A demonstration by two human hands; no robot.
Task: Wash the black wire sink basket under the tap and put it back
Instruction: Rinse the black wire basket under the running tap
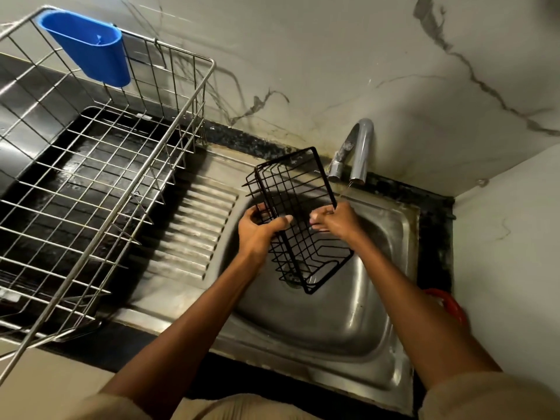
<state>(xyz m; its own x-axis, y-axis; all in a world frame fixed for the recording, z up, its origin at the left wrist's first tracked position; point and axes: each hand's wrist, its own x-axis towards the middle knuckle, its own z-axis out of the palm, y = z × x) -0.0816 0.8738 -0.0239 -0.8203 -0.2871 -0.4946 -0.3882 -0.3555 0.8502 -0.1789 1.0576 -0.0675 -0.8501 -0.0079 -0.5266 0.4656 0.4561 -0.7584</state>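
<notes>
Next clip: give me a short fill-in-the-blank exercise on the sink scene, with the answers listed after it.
1. Both hands, left hand and right hand, hold the ____ wire basket.
2. The basket is held above the steel ____.
3. The cup hanging on the silver dish rack is ____.
4. The tap stands to the basket's ____.

Missing words: black; sink; blue; right
</notes>
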